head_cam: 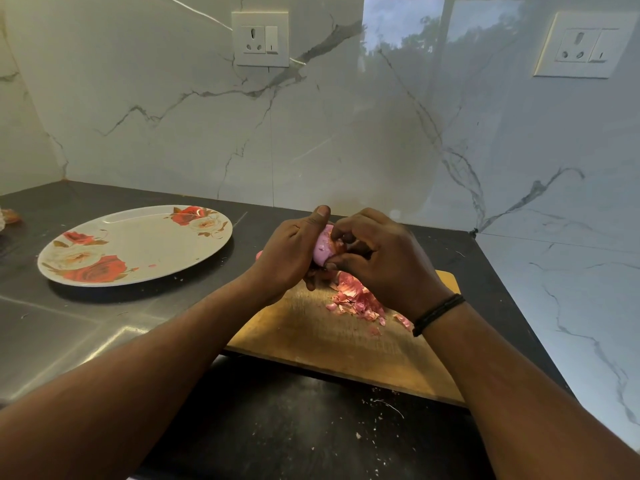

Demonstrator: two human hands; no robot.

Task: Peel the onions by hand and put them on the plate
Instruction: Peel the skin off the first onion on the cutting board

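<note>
Left to right: plate [138,237] on the worktop [69,323], holding no onion. Left hand [287,251] grips a largely peeled onion [322,245]; right hand [374,251] pinches its remaining skin above the board [311,334], beside peelings [356,299].

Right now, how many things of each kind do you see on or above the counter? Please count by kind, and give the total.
Onion, held by the left hand and the right hand: 1
Plate: 1
Cutting board: 1
Pile of onion skins: 1
Total: 4
</note>
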